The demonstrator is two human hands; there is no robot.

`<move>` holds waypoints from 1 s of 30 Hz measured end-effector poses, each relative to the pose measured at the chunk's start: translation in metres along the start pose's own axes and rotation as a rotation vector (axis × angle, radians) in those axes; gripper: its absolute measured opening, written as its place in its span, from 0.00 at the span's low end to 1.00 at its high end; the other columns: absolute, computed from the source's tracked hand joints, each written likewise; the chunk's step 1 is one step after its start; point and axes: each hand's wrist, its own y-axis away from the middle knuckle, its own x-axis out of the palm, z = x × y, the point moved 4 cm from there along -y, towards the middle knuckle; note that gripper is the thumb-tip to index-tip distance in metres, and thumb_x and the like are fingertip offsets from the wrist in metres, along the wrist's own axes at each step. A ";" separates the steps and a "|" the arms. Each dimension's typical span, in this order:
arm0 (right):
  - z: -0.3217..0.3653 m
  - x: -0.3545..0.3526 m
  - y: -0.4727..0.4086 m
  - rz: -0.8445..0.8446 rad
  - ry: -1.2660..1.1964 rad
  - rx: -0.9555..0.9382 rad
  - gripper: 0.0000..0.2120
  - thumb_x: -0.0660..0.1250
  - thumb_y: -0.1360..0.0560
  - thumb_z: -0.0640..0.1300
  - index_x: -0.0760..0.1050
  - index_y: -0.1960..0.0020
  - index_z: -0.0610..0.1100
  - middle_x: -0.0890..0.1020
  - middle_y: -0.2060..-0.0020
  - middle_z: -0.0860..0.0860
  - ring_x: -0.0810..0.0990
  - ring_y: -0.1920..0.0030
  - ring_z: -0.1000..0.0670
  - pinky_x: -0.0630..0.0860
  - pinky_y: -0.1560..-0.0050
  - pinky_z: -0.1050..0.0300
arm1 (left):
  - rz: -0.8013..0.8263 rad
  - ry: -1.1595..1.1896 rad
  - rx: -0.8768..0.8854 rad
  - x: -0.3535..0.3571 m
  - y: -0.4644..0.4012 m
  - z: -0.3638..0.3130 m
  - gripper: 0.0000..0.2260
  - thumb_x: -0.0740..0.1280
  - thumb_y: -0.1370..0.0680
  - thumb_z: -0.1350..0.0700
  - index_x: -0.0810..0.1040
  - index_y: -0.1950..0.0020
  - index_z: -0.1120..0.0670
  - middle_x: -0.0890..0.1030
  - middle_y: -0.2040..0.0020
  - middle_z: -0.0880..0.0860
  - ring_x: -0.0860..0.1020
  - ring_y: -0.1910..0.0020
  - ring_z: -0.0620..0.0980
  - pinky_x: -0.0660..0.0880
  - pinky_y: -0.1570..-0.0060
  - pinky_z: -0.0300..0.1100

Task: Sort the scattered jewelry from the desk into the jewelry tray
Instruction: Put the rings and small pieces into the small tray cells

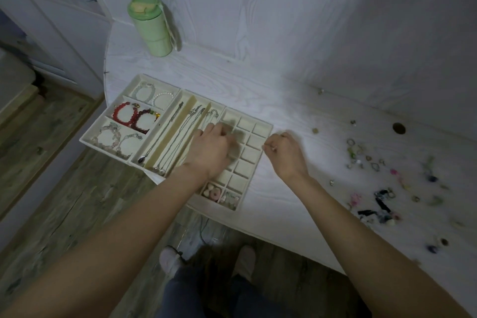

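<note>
A cream jewelry tray (267, 128) lies on the white desk, with bracelets (131, 117) in its left compartments, necklaces (178, 134) in the long middle slots and a grid of small cells on the right. My left hand (211, 150) hovers over the grid, its fingertips blurred above an upper cell. My right hand (284, 151) is just right of the tray's edge, fingers curled and pinching something small that I cannot make out. Scattered rings and earrings (366, 160) lie on the desk to the right.
A green bottle (151, 26) stands at the back left of the desk. A round cable hole (398, 128) is in the desk top at the right. The desk's front edge curves close to the tray. Wooden floor and my feet show below.
</note>
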 end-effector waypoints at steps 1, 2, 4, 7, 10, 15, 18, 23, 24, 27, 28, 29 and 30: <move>-0.009 -0.005 0.001 -0.009 -0.008 0.021 0.09 0.62 0.21 0.44 0.79 0.51 0.42 0.79 0.50 0.45 0.75 0.51 0.48 0.73 0.51 0.56 | -0.002 0.006 -0.002 -0.003 -0.005 -0.008 0.20 0.62 0.24 0.52 0.70 0.32 0.51 0.68 0.34 0.54 0.65 0.35 0.55 0.63 0.37 0.50; -0.019 -0.010 0.002 -0.022 -0.017 0.044 0.08 0.62 0.21 0.43 0.79 0.50 0.41 0.79 0.50 0.44 0.75 0.50 0.48 0.73 0.49 0.55 | -0.007 0.016 0.001 -0.006 -0.011 -0.018 0.20 0.61 0.23 0.52 0.69 0.31 0.52 0.68 0.34 0.55 0.65 0.34 0.55 0.63 0.37 0.50; -0.036 -0.023 0.005 -0.049 -0.047 0.093 0.10 0.62 0.21 0.42 0.78 0.44 0.40 0.78 0.44 0.44 0.76 0.45 0.47 0.72 0.44 0.56 | -0.035 0.039 0.034 -0.009 -0.023 -0.039 0.19 0.60 0.22 0.53 0.69 0.31 0.53 0.68 0.33 0.55 0.66 0.35 0.56 0.64 0.39 0.48; -0.065 -0.045 0.004 -0.106 -0.093 0.190 0.14 0.62 0.21 0.40 0.73 0.36 0.41 0.73 0.36 0.44 0.71 0.35 0.46 0.68 0.37 0.56 | -0.021 0.138 0.109 -0.003 -0.051 -0.074 0.17 0.58 0.21 0.58 0.72 0.33 0.53 0.70 0.34 0.55 0.68 0.37 0.56 0.67 0.39 0.47; -0.094 -0.059 -0.007 -0.140 -0.124 0.280 0.18 0.62 0.22 0.39 0.70 0.33 0.42 0.72 0.34 0.44 0.71 0.35 0.45 0.68 0.39 0.56 | 0.090 0.328 0.111 0.011 -0.084 -0.109 0.17 0.58 0.21 0.61 0.72 0.33 0.56 0.70 0.34 0.57 0.70 0.36 0.56 0.67 0.37 0.44; -0.118 -0.065 -0.030 -0.111 -0.110 0.352 0.21 0.63 0.23 0.38 0.67 0.31 0.42 0.70 0.34 0.41 0.72 0.38 0.43 0.69 0.41 0.55 | 0.194 0.672 -0.028 0.023 -0.126 -0.149 0.17 0.59 0.21 0.64 0.72 0.32 0.60 0.73 0.33 0.57 0.71 0.34 0.54 0.63 0.36 0.38; -0.125 -0.064 -0.042 -0.092 -0.084 0.348 0.21 0.64 0.25 0.37 0.69 0.32 0.43 0.68 0.35 0.41 0.70 0.37 0.43 0.68 0.43 0.56 | 0.211 0.740 -0.087 0.033 -0.145 -0.159 0.15 0.59 0.20 0.62 0.75 0.35 0.62 0.76 0.36 0.59 0.72 0.35 0.56 0.66 0.39 0.40; -0.125 -0.062 -0.057 -0.097 -0.072 0.287 0.08 0.66 0.26 0.37 0.75 0.48 0.39 0.73 0.46 0.41 0.74 0.47 0.42 0.71 0.50 0.53 | 0.206 0.853 -0.128 0.037 -0.157 -0.162 0.11 0.63 0.23 0.64 0.81 0.43 0.61 0.80 0.42 0.58 0.76 0.40 0.54 0.68 0.49 0.37; -0.125 -0.061 -0.060 -0.094 -0.047 0.267 0.06 0.65 0.26 0.38 0.75 0.50 0.39 0.74 0.48 0.41 0.75 0.49 0.42 0.70 0.53 0.53 | 0.208 0.854 -0.128 0.038 -0.158 -0.163 0.12 0.63 0.23 0.64 0.81 0.42 0.59 0.81 0.42 0.57 0.76 0.40 0.53 0.68 0.46 0.36; -0.123 -0.060 -0.064 -0.075 0.051 0.224 0.05 0.65 0.25 0.40 0.76 0.51 0.38 0.77 0.51 0.42 0.77 0.50 0.43 0.67 0.57 0.56 | 0.186 0.885 -0.158 0.039 -0.161 -0.161 0.12 0.65 0.24 0.65 0.81 0.42 0.58 0.81 0.42 0.56 0.76 0.40 0.52 0.70 0.41 0.37; -0.123 -0.060 -0.066 -0.071 0.100 0.216 0.06 0.64 0.24 0.40 0.76 0.50 0.38 0.78 0.51 0.42 0.77 0.50 0.43 0.66 0.58 0.57 | 0.177 0.902 -0.170 0.039 -0.161 -0.160 0.12 0.66 0.25 0.65 0.81 0.42 0.59 0.81 0.42 0.57 0.76 0.40 0.52 0.71 0.40 0.38; -0.122 -0.059 -0.067 -0.066 0.154 0.207 0.07 0.63 0.23 0.40 0.76 0.49 0.38 0.78 0.51 0.42 0.78 0.50 0.43 0.66 0.59 0.57 | 0.171 0.916 -0.177 0.038 -0.160 -0.159 0.12 0.66 0.25 0.65 0.81 0.42 0.59 0.81 0.43 0.57 0.77 0.40 0.52 0.71 0.40 0.39; -0.120 -0.059 -0.067 -0.064 0.204 0.193 0.08 0.62 0.22 0.40 0.76 0.48 0.38 0.78 0.50 0.41 0.78 0.50 0.42 0.66 0.60 0.57 | 0.167 0.924 -0.175 0.039 -0.159 -0.158 0.12 0.66 0.25 0.65 0.81 0.42 0.59 0.81 0.43 0.57 0.77 0.40 0.52 0.71 0.39 0.40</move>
